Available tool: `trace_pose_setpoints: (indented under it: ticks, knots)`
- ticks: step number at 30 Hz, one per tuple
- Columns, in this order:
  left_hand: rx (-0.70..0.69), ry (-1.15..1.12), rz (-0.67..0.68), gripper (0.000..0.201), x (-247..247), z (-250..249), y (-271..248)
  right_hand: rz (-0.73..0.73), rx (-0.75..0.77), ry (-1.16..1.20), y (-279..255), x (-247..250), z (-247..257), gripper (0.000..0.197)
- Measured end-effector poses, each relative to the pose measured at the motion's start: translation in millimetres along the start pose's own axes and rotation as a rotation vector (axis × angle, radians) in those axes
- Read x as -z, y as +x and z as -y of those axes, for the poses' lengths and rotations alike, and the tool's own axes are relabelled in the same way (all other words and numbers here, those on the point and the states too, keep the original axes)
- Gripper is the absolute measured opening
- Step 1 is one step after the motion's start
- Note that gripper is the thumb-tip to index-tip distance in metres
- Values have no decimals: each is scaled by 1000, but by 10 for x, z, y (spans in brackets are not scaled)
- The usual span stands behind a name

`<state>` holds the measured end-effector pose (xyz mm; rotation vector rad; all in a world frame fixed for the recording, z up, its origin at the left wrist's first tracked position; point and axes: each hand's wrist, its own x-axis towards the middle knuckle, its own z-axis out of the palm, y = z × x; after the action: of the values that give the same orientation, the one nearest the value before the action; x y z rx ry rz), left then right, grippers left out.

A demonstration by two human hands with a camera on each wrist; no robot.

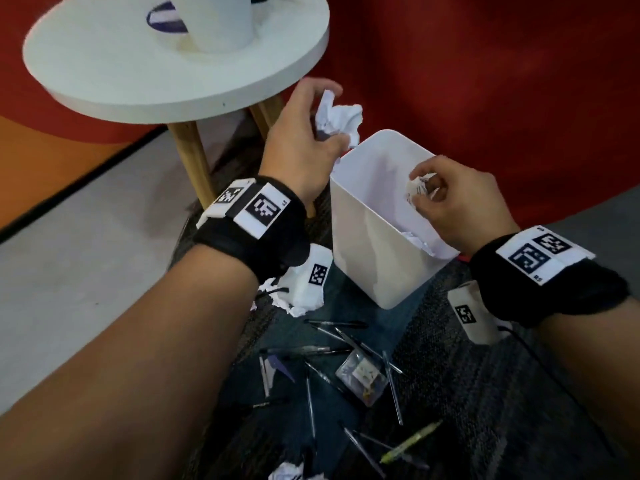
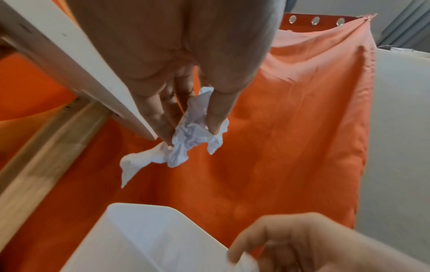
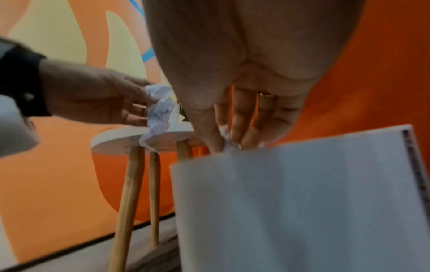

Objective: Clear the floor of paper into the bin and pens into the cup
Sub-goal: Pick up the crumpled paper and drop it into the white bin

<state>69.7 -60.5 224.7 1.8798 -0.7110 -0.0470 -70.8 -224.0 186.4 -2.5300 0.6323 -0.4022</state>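
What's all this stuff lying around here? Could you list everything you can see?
bin: one, white, on the carpet, a paper scrap inside
side table: one, white top, wooden legs
cup: one, white, on the table
loose paper balls: two, white, on the floor
pens: many, mostly dark, one yellow-green, scattered on the carpet
small clear packet: one, among the pens
left hand: holds large paper ball
right hand: pinches small paper ball over the bin

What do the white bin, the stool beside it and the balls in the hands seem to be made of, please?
Bin: probably plastic, with smooth, matte, thin, seamless walls. Stool: white painted round top, likely wood or board, on pale legs showing wood grain. Ball in the left hand and smaller ball in the right hand: white paper, sharply creased.
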Motion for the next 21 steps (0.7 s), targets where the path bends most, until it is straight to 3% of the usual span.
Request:
trace_pose_setpoints:
  ticks: [4,10,15,17,21]
  knots:
    - [-55,39,86,44,-233,-57,82,170,-82,-166,37,-82,-167,33]
    - [-104,122,185,48,-553,-10,100,-119,-112,-19,118,20,-205,31]
    - [-77,324,416,78,-658,105,91,-272,-40,71,130,72,-95,29]
    - [-68,384,404,78,-628,152,99,-292,3,83,149,86,-43,26]
    - [-84,221,219,42,-405,299,99,-262,152,98,145,3,129,20]
